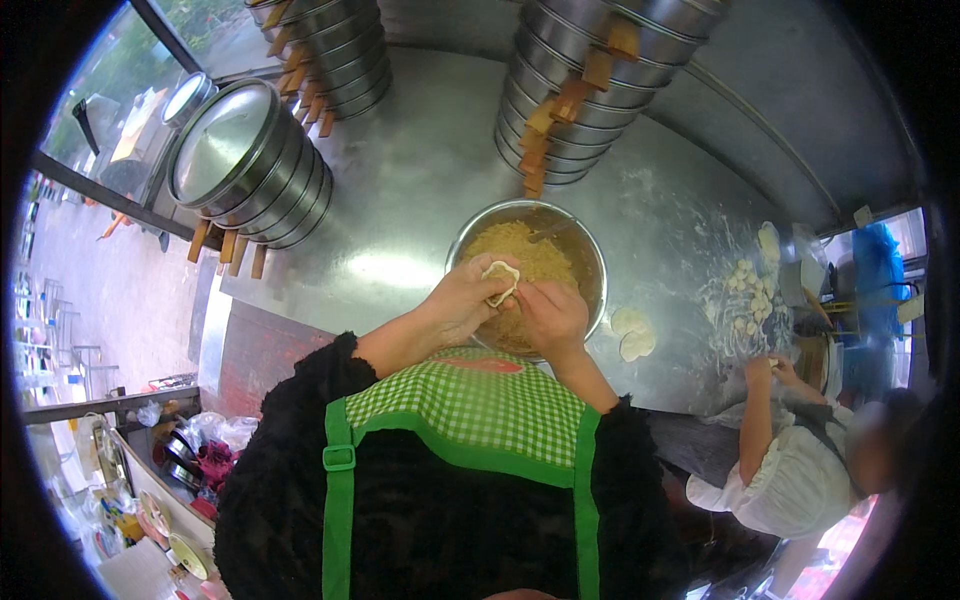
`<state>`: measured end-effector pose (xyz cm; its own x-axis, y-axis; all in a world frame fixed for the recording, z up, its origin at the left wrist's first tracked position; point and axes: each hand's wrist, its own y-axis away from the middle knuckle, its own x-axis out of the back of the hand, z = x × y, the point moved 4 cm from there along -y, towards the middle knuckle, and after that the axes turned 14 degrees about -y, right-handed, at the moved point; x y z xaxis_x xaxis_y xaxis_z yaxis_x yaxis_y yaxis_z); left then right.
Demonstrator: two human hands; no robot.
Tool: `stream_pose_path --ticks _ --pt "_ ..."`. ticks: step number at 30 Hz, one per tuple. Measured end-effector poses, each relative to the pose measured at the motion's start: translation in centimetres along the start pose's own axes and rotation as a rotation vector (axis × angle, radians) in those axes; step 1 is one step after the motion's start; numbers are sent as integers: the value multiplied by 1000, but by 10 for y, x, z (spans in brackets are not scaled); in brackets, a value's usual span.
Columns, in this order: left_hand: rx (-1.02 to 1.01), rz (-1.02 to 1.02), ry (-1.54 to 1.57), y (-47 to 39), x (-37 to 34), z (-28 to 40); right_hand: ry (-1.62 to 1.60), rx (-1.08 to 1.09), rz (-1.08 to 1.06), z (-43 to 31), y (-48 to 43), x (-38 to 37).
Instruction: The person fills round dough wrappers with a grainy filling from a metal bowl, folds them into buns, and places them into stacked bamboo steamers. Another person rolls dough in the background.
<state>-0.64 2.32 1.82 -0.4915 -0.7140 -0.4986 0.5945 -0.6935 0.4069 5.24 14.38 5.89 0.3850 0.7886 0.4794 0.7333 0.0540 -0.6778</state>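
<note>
A small round dough wrapper (pixel 501 268) with filling in it is cupped in my left hand (pixel 461 298), whose thumb presses into the middle. My right hand (pixel 556 313) pinches the wrapper's right edge between its fingertips. Both hands are above a steel mixing bowl (pixel 601 262). Inside the bowl lies a yellowish, crumbly filling (pixel 514 238), partly hidden by my hands. A metal utensil (pixel 550 231) leans in the filling at the back right. Flat dough wrappers (pixel 636 345) overlap on the steel worktop (pixel 405 202), just right of the bowl.
Tall stacks of steel steamers (pixel 577 112) with wooden handles stand behind the bowl. A lidded steamer stack (pixel 255 165) is at the left. Several small dough pieces (pixel 750 292) lie on floured steel at right, where a co-worker's hands (pixel 771 367) hold dough.
</note>
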Motion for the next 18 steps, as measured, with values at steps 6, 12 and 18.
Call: stream_pose_path --ticks 6,12,18 --pt "-54 4 -154 7 0 3 -248 -412 39 14 4 3" --pt "19 -83 -217 9 -1 6 -190 -135 -3 14 2 1" --pt "31 -155 -354 9 0 6 -342 -455 -84 30 6 3"
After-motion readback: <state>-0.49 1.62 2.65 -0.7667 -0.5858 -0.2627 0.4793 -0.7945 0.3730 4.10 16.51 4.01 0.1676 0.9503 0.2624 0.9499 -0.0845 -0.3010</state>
